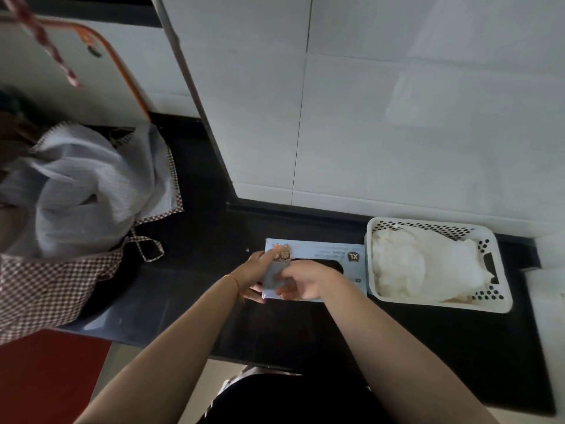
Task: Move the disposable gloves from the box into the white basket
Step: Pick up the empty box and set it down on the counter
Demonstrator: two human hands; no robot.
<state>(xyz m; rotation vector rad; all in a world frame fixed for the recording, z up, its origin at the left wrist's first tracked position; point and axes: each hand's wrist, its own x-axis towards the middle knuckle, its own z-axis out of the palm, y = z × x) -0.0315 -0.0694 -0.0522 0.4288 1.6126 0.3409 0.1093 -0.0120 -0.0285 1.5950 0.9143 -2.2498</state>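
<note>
White wall tiles rise behind a dark counter (189, 289) that runs across the view, and at about nine o'clock on it sits a checked cloth bag (61, 270) with pale fabric spilling out, well apart from the work. At three o'clock stands the white basket (501, 304), perforated along its rim, already holding a crumpled heap of translucent disposable gloves (425, 264); its left wall is just beside, perhaps touching, the right end of the light blue box (333, 250), which lies flat at the centre with its dark oval opening facing up. The left hand (258, 270) curls round the box's nine o'clock end, thumb on top and fingers under the near edge, so this grip is closed on the box and steadies it. The right hand (305, 283) lies over the opening with fingers bent down toward the near left part of the lid; whether its grip has pinched a glove or only the lid I cannot tell, since the fingertips blur into the card. The step in hand looks like drawing out the next gloves. It would go best with the left hand pressing the box down so it does not lift, the right pinching a few layers and pulling up and toward three o'clock, then releasing low over the heap.
</note>
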